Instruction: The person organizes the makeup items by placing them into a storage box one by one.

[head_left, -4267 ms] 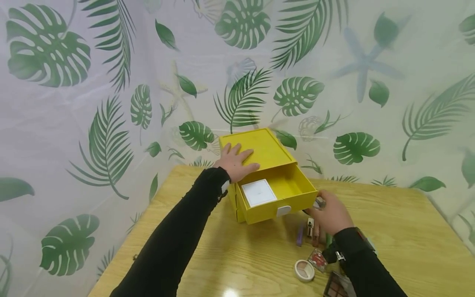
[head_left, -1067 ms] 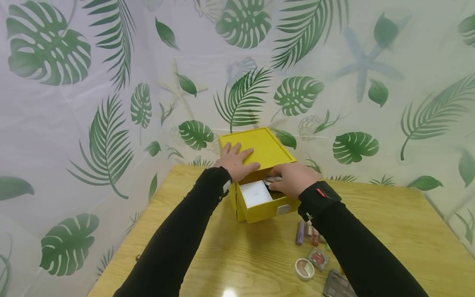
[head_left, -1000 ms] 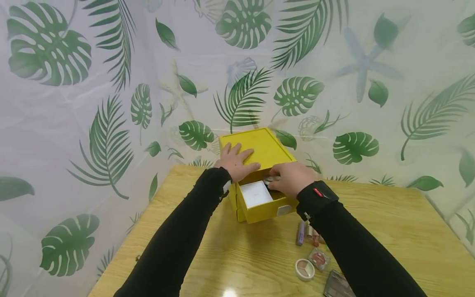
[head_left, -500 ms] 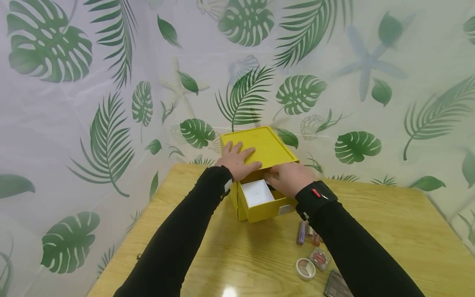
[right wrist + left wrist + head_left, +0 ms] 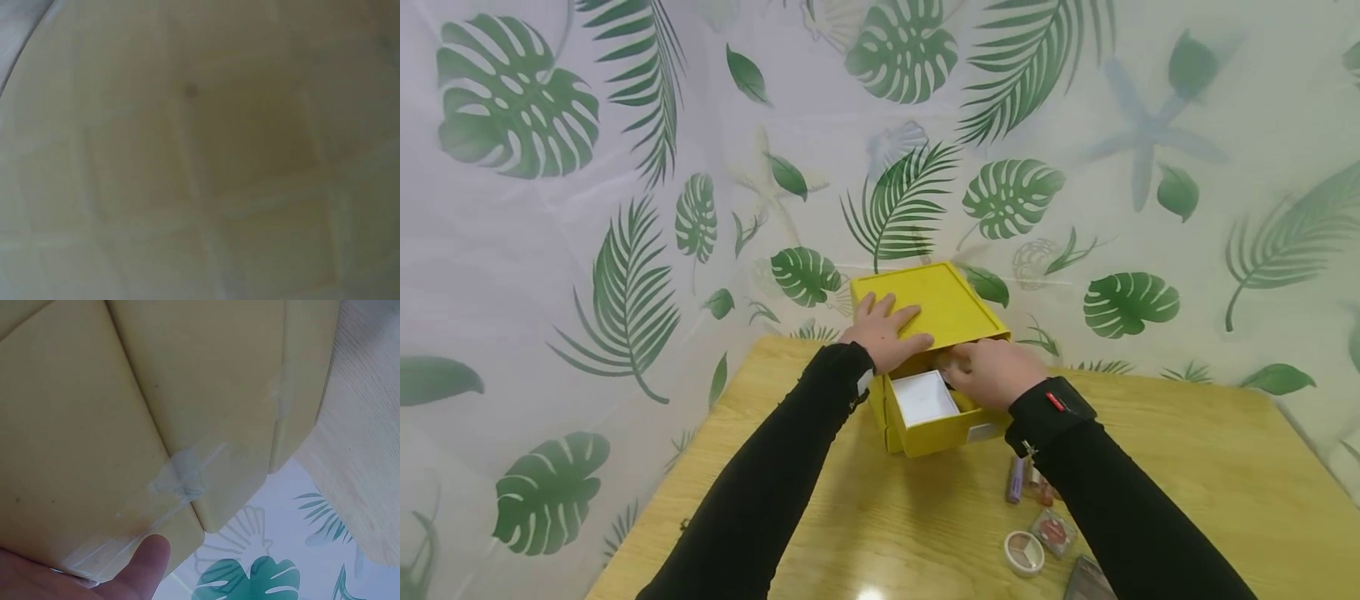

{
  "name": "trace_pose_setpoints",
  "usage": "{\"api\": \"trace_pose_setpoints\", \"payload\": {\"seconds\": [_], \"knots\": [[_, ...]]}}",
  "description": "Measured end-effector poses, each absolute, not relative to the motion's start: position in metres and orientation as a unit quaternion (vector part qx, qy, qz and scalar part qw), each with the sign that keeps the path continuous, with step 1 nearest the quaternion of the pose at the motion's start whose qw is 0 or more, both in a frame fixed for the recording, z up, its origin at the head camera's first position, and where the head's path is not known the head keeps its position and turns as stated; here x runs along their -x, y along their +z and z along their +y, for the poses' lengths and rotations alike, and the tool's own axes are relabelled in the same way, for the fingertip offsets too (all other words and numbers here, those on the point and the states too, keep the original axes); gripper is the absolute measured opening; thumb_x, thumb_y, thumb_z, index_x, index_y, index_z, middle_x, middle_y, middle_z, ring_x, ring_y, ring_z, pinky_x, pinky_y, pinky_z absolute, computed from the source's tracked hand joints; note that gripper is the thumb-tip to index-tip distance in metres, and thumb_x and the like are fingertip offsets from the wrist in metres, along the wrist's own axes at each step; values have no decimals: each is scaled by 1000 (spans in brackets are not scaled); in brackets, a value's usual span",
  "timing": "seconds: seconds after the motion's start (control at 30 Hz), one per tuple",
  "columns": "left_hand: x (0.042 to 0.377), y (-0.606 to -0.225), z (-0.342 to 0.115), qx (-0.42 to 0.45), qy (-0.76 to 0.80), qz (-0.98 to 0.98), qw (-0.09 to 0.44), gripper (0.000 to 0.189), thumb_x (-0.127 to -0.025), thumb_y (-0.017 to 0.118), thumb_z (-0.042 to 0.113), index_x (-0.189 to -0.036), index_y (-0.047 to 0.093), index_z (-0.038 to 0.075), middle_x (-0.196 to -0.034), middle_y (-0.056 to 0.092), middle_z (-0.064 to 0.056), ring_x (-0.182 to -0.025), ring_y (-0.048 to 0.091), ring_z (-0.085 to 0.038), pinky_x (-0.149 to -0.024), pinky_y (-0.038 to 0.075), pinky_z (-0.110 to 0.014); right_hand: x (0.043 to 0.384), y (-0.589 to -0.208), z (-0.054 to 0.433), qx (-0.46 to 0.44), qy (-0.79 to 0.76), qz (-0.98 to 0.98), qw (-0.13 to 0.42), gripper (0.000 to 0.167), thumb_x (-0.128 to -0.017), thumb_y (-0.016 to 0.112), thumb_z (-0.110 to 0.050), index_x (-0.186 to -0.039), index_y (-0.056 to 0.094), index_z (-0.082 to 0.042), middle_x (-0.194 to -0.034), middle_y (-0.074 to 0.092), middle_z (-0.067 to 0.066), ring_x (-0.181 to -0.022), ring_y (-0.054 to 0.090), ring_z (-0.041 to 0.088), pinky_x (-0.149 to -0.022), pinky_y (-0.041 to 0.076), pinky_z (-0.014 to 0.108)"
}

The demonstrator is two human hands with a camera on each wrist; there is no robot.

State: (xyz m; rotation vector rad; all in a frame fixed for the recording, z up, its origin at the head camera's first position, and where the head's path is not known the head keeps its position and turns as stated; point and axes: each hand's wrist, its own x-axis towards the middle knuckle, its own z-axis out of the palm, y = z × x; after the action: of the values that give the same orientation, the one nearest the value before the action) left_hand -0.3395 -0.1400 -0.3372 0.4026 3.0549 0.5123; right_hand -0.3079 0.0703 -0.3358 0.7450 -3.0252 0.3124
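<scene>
My left hand (image 5: 882,335) rests with spread fingers on the top of the yellow drawer box (image 5: 951,304). In the left wrist view, a finger (image 5: 150,559) lies against the box's taped yellow side (image 5: 81,444). The upper drawer (image 5: 943,437) is pulled out, with a white square card-like box (image 5: 925,398) in its left part. My right hand (image 5: 1000,371) reaches into the drawer beside that white box, fingers curled round a small dark-and-silver item (image 5: 946,363), mostly hidden. A blurred yellow gridded surface (image 5: 256,131) fills the right wrist view.
On the wooden table (image 5: 880,533), right of the drawer, lie a purple tube (image 5: 1016,479), several small tubes partly behind the right sleeve, a round three-colour compact (image 5: 1024,553), a clear-cased red compact (image 5: 1054,532) and a dark palette (image 5: 1088,581). The leaf-printed wall covering (image 5: 820,217) stands behind.
My right hand has gone from beside the drawer into it with the small item, then shifted slightly deeper under the box top. My left hand stays on the top.
</scene>
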Motion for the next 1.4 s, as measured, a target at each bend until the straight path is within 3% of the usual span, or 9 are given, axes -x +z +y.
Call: {"api": "trace_pose_setpoints", "payload": {"seconds": [0.1, 0.2, 0.3, 0.4, 0.9, 1.17, 1.4], "knots": [[340, -340, -137, -132, 161, 978, 12, 71, -99, 43, 66, -160, 34, 31, -168, 16, -8, -154, 1, -36, -117, 25, -58, 303, -336, 76, -246, 124, -961, 3, 45, -104, 52, -42, -135, 66, -13, -95, 71, 6, -76, 62, 23, -74, 50, 44], [342, -342, -135, -131, 158, 979, 16, 71, -99, 42, 67, -160, 33, 31, -168, 15, -7, -154, 1, -35, -118, 23, -57, 298, -335, 83, -248, 138, -959, 7, 48, -104, 54, -42, -140, 63, -12, -116, 71, 12, -96, 67, 29, -86, 52, 50], [343, -341, -135, -130, 156, 979, 19, 71, -99, 42, 67, -160, 32, 31, -169, 15, -7, -154, 0, -35, -119, 21, -57, 293, -334, 91, -253, 141, -957, 23, 50, -103, 56, -40, -144, 59, -12, -133, 64, 16, -116, 62, 36, -95, 49, 55], [345, -342, -136, -128, 154, 980, 20, 72, -99, 41, 68, -161, 31, 32, -169, 14, -6, -154, -1, -35, -119, 20, -58, 289, -334, 100, -261, 158, -951, 38, 51, -102, 58, -37, -146, 56, -11, -139, 60, 17, -125, 57, 38, -100, 45, 57], [339, -337, -138, -140, 169, 975, 21, 71, -101, 42, 65, -161, 31, 29, -169, 13, -9, -154, -1, -38, -118, 20, -60, 251, -331, 166, -289, 230, -922, 119, 45, -102, 63, -22, -143, 56, -8, -141, 55, 18, -132, 47, 41, -104, 41, 59], [337, -338, -139, -134, 175, 975, 19, 71, -100, 43, 64, -161, 32, 29, -169, 13, -9, -154, -1, -37, -117, 22, -61, 243, -349, 213, -238, 212, -943, 98, 46, -103, 61, -31, -143, 56, -8, -139, 54, 21, -126, 50, 45, -97, 43, 62], [339, -336, -138, -134, 174, 975, 20, 71, -100, 43, 65, -161, 32, 30, -169, 13, -8, -154, -1, -37, -117, 22, -60, 240, -386, 252, -183, 190, -964, 43, 59, -102, 59, -43, -147, 51, -6, -140, 48, 29, -123, 48, 52, -93, 43, 64]]}}
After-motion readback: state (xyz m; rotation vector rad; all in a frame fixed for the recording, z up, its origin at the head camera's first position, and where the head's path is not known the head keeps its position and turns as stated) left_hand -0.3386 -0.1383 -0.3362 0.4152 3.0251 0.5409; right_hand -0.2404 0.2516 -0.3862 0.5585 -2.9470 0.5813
